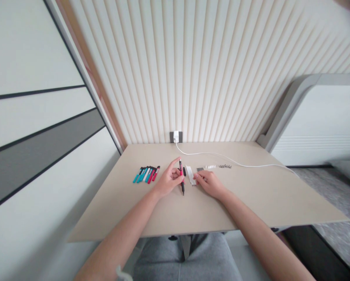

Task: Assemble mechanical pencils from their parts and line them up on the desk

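Above the beige table [239,203], our left hand [170,180] is pinching a red-and-black pen [182,179], its dark tip pointing toward us. Our right hand [209,182] is resting beside the white sticks [190,175], fingertips drawn together; we cannot tell whether they are gripping anything. Left of the pen, we are seeing teal, white and red barrels [146,174] lying in a row.

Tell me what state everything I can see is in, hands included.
left hand: closed on the pen
pen: held, tip toward the person
right hand: fingers at the white sticks; grip unclear
white sticks: lying side by side
coloured barrels: laid in a row
plug: in the wall socket
cable: uncoiled
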{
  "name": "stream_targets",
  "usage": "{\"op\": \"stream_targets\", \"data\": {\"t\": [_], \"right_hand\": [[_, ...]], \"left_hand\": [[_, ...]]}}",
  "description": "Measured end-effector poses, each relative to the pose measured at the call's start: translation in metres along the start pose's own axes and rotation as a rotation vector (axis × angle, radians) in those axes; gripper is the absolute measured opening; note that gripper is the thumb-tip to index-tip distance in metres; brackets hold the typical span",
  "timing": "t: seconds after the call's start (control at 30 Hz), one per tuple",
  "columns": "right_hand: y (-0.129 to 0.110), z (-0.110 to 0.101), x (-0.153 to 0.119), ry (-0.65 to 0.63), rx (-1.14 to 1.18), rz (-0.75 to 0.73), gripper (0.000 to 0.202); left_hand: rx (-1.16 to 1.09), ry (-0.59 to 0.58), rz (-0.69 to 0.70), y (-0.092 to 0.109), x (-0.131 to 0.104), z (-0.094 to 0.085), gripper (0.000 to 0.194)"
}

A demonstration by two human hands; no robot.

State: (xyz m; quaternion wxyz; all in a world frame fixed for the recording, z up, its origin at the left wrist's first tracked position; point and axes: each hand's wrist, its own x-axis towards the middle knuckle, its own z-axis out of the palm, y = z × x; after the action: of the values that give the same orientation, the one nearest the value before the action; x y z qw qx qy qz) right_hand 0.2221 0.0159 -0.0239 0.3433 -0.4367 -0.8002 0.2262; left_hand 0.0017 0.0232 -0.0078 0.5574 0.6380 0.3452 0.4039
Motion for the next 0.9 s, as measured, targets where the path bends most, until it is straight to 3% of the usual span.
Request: {"op": "stream_targets", "data": {"t": [0.3, 0.67, 0.9], "right_hand": [[-0.0001, -0.0005, -0.0006, -0.008, -0.018, -0.004, 0.045], [0.0011, 0.0004, -0.0009, -0.018, -0.045, -0.017, 0.044], [0.0013, 0.0005, -0.0012, -0.034, -0.071, -0.036, 0.042]], "left_hand": [[-0.019, -0.017, 0.013, -0.0022, 0.0003, -0.0014, 0.061], [-0.047, -0.025, 0.010, 0.0006, -0.0011, 0.0016, 0.075], [-0.037, -0.032, -0.010, -0.0011, -0.0003, 0.0003, 0.064]]}}
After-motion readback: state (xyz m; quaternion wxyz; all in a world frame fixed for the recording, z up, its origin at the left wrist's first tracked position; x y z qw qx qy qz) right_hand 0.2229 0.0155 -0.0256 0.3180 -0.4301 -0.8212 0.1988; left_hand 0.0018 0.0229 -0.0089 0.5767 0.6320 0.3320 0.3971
